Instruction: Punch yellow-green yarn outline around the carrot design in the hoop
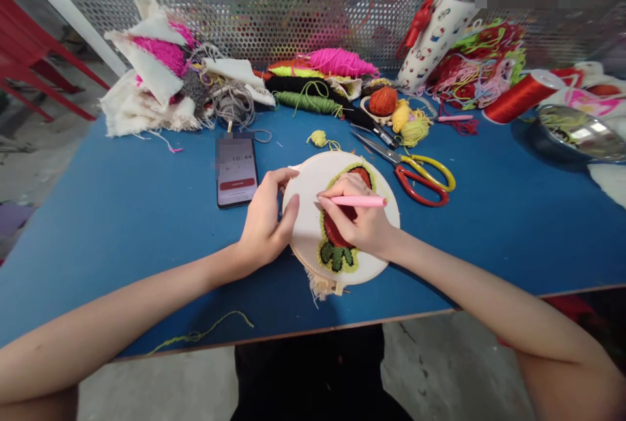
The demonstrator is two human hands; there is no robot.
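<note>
My left hand [264,225] grips the left side of a round embroidery hoop [394,248], thumb over the front and fingers at the edge and behind it. White cloth [308,245] is stretched in the hoop, with a red carrot-like shape, dark green leaves and a yellow-green outline worked in yarn [337,257]. My right hand [366,225] is closed round a pink pen-shaped punch needle [362,201], its tip at the outline's left side. That hand covers the middle of the design. The hoop's screw end points towards me.
A phone [237,176] lies left of the hoop, scissors [411,170] to the right. Along the back are yarn bundles [337,62], cloth scraps [156,75], a tumbler [435,43], a red thread spool [521,98] and a metal bowl [581,131]. A loose green strand [195,336] lies near the front edge.
</note>
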